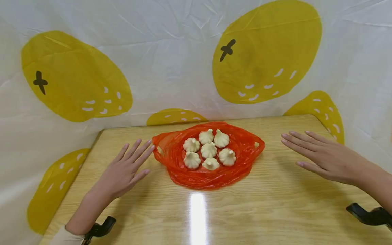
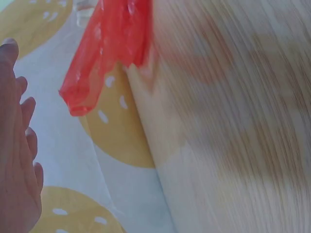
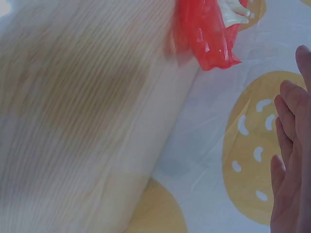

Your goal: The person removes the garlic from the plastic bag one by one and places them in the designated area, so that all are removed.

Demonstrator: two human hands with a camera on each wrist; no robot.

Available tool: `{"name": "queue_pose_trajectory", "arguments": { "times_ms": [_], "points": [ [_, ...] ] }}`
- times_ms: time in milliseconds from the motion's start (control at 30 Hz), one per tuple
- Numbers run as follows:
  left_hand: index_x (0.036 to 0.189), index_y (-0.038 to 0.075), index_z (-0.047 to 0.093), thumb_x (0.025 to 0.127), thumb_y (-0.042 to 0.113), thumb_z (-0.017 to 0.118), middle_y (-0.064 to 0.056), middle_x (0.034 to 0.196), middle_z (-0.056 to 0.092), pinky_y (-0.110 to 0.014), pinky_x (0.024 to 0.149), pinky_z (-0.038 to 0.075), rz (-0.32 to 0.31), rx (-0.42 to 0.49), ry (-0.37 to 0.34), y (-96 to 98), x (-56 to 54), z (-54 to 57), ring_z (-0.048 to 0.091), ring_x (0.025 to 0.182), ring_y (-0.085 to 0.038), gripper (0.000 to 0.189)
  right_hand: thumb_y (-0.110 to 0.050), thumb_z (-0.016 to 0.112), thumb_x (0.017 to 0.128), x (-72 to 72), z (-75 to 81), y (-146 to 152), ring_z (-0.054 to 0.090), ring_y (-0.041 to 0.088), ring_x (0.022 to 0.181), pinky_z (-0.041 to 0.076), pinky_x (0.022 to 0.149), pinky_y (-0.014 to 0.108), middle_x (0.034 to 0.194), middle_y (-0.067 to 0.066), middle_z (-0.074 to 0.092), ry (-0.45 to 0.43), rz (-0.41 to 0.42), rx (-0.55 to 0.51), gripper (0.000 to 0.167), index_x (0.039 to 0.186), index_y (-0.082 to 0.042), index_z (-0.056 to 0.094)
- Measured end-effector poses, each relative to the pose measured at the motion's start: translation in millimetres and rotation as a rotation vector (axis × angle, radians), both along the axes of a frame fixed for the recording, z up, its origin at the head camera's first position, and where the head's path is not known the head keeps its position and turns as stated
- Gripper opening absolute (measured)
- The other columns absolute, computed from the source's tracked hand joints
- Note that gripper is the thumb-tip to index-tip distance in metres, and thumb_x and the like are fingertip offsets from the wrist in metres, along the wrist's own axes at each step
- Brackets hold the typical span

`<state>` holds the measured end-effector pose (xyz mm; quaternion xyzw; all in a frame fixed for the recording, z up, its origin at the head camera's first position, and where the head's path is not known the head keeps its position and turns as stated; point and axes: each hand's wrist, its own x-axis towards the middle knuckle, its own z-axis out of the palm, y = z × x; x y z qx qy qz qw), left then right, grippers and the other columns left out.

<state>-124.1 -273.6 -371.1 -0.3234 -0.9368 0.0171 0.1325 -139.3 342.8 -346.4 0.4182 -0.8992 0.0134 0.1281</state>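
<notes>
A red plastic bag [image 1: 202, 180] lies spread open in the middle of the table, its two handle ends pointing left and right. Several whole garlic bulbs [image 1: 209, 150] sit inside it, most with their stems up. My left hand [image 1: 124, 172] is held palm down with straight fingers, its fingertips overlapping the bag's left handle in the head view. On the other side, my right hand [image 1: 327, 154] hovers over the table with fingers extended, apart from the bag's right end. Neither hand holds anything. A pale bulb [image 3: 232, 12] shows above the bag's edge in the right wrist view.
The wooden table [image 1: 275, 211] has a bright light reflection near its front middle. A white cloth [image 1: 171, 68] printed with yellow fruit hangs behind it and along its sides. Black curved straps [image 1: 102, 228] show at both wrists.
</notes>
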Motion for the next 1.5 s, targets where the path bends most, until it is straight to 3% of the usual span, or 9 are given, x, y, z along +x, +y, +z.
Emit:
{"name": "queue_pose_trajectory", "arguments": {
  "times_ms": [300, 500, 700, 900, 1033, 1133, 1233, 1333, 1500],
  "points": [
    [0.165, 0.025, 0.012, 0.102, 0.041, 0.059, -0.001, 0.171, 0.013, -0.054, 0.126, 0.011, 0.041, 0.237, -0.136, 30.5, -11.5, 2.6, 0.015, 0.156, -0.033, 0.08, -0.025, 0.075, 0.091, -7.5, 2.3, -18, 0.012, 0.005, 0.155, 0.003, 0.124, 0.018, 0.164, 0.005, 0.036, -0.018, 0.053, -0.036, 0.08, 0.16, -0.014, 0.035],
    [0.165, 0.023, 0.017, 0.1, 0.04, 0.064, -0.003, 0.169, 0.019, -0.058, 0.124, 0.017, 0.021, 0.368, -0.21, 49.6, -21.0, 3.9, 0.017, 0.155, -0.032, 0.082, -0.027, 0.074, 0.092, -14.6, 2.2, -32, 0.016, 0.006, 0.154, 0.006, 0.121, 0.013, 0.162, 0.006, 0.038, -0.042, 0.069, -0.07, 0.078, 0.159, -0.015, 0.036],
    [0.163, 0.016, 0.025, 0.098, 0.042, 0.068, -0.008, 0.167, 0.026, -0.057, 0.124, 0.016, 0.008, 0.322, -0.241, 60.5, -34.3, -0.3, 0.019, 0.155, -0.033, 0.082, -0.027, 0.074, 0.093, -19.7, -1.1, -45, 0.021, 0.003, 0.152, 0.008, 0.116, 0.006, 0.16, 0.007, 0.042, -0.07, 0.064, -0.084, 0.076, 0.159, -0.02, 0.037],
    [0.162, 0.014, 0.028, 0.096, 0.05, 0.066, -0.007, 0.168, 0.025, -0.057, 0.125, 0.013, 0.022, 0.221, -0.325, 62.3, -48.3, -15.3, 0.013, 0.156, -0.035, 0.084, -0.022, 0.072, 0.095, -27.0, -3.2, -57, 0.039, 0.022, 0.144, 0.008, 0.118, 0.009, 0.155, 0.008, 0.047, -0.058, 0.111, -0.114, 0.07, 0.158, -0.017, 0.04],
    [0.161, 0.013, 0.03, 0.095, 0.052, 0.067, -0.009, 0.168, 0.025, -0.059, 0.124, 0.014, 0.022, 0.212, -0.377, 61.2, -55.1, -24.9, 0.011, 0.156, -0.037, 0.086, -0.022, 0.069, 0.098, -33.7, -5.0, -69, 0.047, 0.028, 0.136, 0.012, 0.119, 0.011, 0.152, 0.008, 0.051, -0.074, 0.147, -0.144, 0.061, 0.154, -0.016, 0.046],
    [0.162, 0.014, 0.029, 0.093, 0.051, 0.069, -0.009, 0.168, 0.023, -0.06, 0.123, 0.016, 0.018, 0.253, -0.443, 59.8, -61.3, -31.9, 0.009, 0.156, -0.038, 0.087, -0.021, 0.07, 0.097, -36.7, -6.9, -81, 0.051, 0.028, 0.133, 0.032, 0.119, 0.025, 0.149, 0.006, 0.054, -0.125, 0.13, -0.163, 0.056, 0.15, -0.016, 0.052],
    [0.162, 0.017, 0.028, 0.092, 0.051, 0.071, -0.007, 0.17, 0.019, -0.063, 0.121, 0.019, 0.02, 0.324, -0.541, 58.9, -68.3, -37.9, 0.006, 0.156, -0.038, 0.09, -0.018, 0.071, 0.095, -39.7, -9.2, -93, 0.054, 0.029, 0.13, 0.048, 0.107, 0.046, 0.145, 0.006, 0.058, -0.217, 0.088, -0.181, 0.052, 0.146, -0.016, 0.057],
    [0.163, 0.02, 0.026, 0.091, 0.051, 0.072, -0.005, 0.17, 0.015, -0.066, 0.119, 0.022, 0.024, 0.384, -0.634, 58.8, -75.1, -43.1, 0.005, 0.156, -0.039, 0.091, -0.018, 0.07, 0.096, -45.3, -11.5, -106, 0.056, 0.033, 0.13, 0.049, 0.103, 0.057, 0.142, 0.008, 0.061, -0.337, 0.058, -0.204, 0.048, 0.143, -0.015, 0.06],
    [0.161, 0.02, 0.032, 0.091, 0.045, 0.075, -0.008, 0.169, 0.02, -0.063, 0.12, 0.022, 0.0, 0.444, -0.712, 59.0, -81.8, -49.3, 0.011, 0.155, -0.038, 0.086, -0.024, 0.067, 0.099, -59.4, -16.8, -120, 0.057, 0.033, 0.131, 0.047, 0.106, 0.057, 0.142, 0.005, 0.062, -0.481, 0.047, -0.212, 0.044, 0.142, -0.014, 0.061]
  ]
}}
